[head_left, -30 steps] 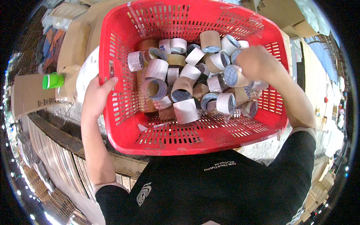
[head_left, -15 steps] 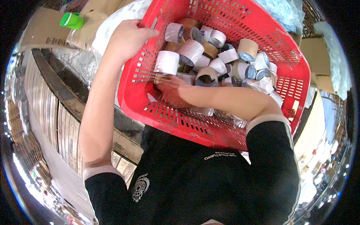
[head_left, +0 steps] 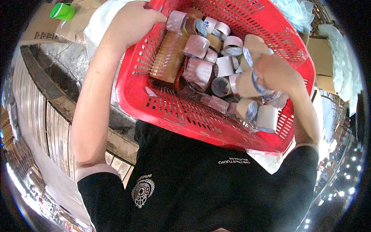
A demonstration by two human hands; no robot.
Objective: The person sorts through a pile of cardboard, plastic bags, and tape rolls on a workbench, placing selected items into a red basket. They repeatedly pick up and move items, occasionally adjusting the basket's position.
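A red plastic basket (head_left: pixel 193 129) with slotted walls is tilted in front of my body. My left hand (head_left: pixel 133 21) is closed on its rim at the upper left, thumb toward the inside. Inside lie many short rolls of tape, white, pinkish and tan, some with blue inner cores. My right hand (head_left: pixel 276 73) is at the right side of the basket, somewhat blurred. Its curled fingers are on the edge of a tan tape roll (head_left: pixel 247 84). At the basket's left a long brown block (head_left: pixel 169 56) with a pinkish line along it lies exposed.
A green cup (head_left: pixel 63 11) stands on cardboard at the far left. Bluish clear plastic (head_left: pixel 295 13) lies beyond the basket, and a cardboard box (head_left: pixel 324 58) is at the right. A curved wooden edge (head_left: pixel 69 110) runs along the left, beside slatted boards.
My right hand has moved from the left side of the basket to the right. Rolls have shifted, exposing the brown block. The left hand still holds the rim.
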